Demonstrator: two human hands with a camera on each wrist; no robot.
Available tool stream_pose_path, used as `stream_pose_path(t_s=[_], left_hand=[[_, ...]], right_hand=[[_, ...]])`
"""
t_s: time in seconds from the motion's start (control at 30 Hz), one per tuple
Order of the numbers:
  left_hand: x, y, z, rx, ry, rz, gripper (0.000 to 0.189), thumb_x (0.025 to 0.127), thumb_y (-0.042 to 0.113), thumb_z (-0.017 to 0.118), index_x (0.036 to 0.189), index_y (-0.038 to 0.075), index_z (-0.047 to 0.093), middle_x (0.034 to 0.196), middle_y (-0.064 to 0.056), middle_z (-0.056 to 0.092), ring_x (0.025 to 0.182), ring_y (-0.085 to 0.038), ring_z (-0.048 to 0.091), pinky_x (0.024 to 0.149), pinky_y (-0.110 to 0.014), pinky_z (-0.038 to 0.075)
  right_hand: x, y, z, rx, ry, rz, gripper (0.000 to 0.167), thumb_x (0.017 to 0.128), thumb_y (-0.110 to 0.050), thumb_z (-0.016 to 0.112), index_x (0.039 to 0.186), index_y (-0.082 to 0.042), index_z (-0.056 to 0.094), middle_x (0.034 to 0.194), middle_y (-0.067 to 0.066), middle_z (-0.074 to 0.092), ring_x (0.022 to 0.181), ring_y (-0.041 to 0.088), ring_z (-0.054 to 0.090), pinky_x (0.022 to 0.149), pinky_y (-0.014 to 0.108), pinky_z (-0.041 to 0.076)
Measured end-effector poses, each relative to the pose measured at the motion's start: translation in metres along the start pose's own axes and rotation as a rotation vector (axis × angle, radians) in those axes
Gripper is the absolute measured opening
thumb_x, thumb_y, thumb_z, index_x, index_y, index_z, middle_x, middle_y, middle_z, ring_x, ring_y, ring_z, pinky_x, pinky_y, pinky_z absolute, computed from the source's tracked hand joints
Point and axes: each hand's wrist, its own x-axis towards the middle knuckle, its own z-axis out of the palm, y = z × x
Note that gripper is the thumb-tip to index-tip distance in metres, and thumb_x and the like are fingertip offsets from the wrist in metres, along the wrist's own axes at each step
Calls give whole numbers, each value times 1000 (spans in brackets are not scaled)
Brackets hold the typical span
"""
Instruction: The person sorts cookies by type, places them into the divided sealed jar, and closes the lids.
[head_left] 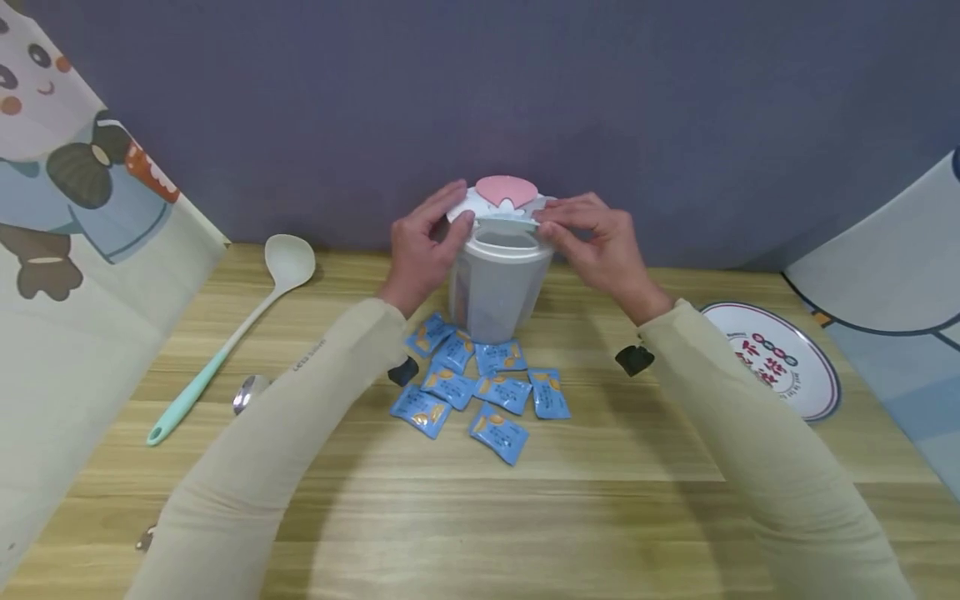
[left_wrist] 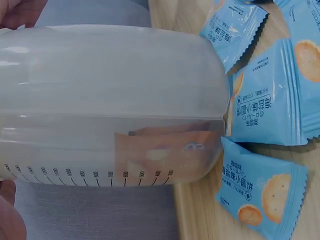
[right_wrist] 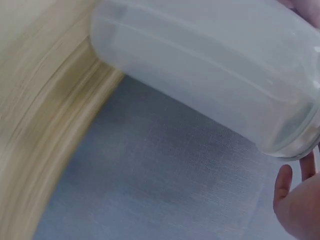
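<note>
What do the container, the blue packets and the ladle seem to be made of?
Container: seemingly translucent plastic, smooth with a soft sheen; what lies inside shows hazily through its wall.
Blue packets: probably thin glossy plastic film, with shiny creases and zigzag-cut ends; any foil lining can't be seen.
Ladle: plastic or silicone, matte-looking, pale with a mint handle and no metallic glint.

L fingers (head_left: 444,204) & R fingers (head_left: 573,215) grip lid (head_left: 507,193) at tub (head_left: 498,283) top; blue pkts (head_left: 448,387) in front, ladle (head_left: 238,337) L, plate (head_left: 813,367) R.
</note>
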Motion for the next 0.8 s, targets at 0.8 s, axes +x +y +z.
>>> stream_pose_path(t_s=[0.8], left_hand=[[12, 2, -10, -252, 29, -266, 35, 75, 3, 79, 106, -6, 68, 114, -13, 65, 104, -16, 63, 85, -30, 52]], right_hand=[[12, 1, 7, 90, 134, 360, 15, 89, 5, 62, 96, 17, 65, 86, 10, 69, 69, 2, 56, 61, 17, 47]])
